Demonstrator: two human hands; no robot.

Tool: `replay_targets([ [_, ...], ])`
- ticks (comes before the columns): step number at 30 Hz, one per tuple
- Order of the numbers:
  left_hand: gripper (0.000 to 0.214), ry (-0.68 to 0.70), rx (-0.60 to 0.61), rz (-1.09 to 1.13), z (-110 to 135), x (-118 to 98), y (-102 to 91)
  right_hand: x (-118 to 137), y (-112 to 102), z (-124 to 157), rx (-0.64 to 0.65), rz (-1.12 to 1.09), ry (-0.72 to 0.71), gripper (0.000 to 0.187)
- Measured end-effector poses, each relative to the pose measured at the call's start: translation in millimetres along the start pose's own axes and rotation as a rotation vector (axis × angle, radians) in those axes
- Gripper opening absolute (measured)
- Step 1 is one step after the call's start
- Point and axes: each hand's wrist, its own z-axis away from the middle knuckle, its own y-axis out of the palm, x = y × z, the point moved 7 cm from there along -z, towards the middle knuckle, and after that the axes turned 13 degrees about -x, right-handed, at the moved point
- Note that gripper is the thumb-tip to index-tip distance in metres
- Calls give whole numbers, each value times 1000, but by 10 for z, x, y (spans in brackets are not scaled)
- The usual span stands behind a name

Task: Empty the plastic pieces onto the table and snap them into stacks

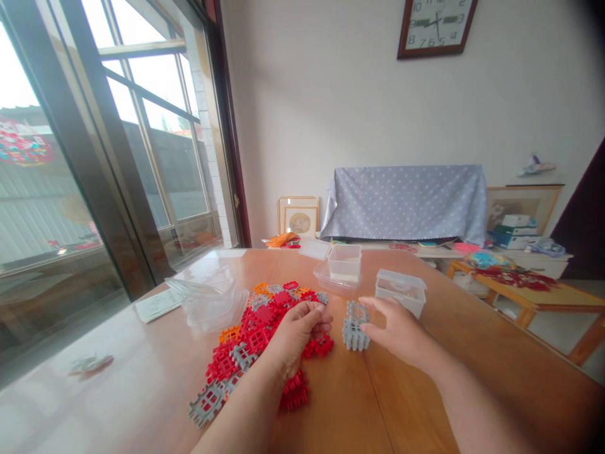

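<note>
My left hand (302, 325) is over the right part of a heap of interlocking plastic building pieces (258, 337), mostly red with some grey and orange. Its fingers are curled, thumb against forefinger; whatever they may hold is hidden. A grey stack of window-shaped building pieces (355, 334) stands on the wooden table (350, 397), right of the heap. Beside that stack, my right hand (397, 325) has thumb and fingers apart, the tips at the stack's right edge. Whether they touch it I cannot tell.
Behind my right hand stands a lidded clear box (401, 290). Further back, another clear container (345, 261) rests on a flat lid. Clear plastic trays (212, 306) and a paper booklet (159, 305) lie left of the heap. A small wrapper-like item (91, 364) is at the near left.
</note>
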Motion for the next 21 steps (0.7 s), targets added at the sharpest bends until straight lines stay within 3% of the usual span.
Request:
replay_targets([
  [14, 43, 38, -59, -71, -4, -46, -52, -41, 80, 89, 103, 47, 39, 49],
  [21, 28, 281, -109, -262, -140, -134, -203, -21, 58, 58, 71, 2, 6, 48],
])
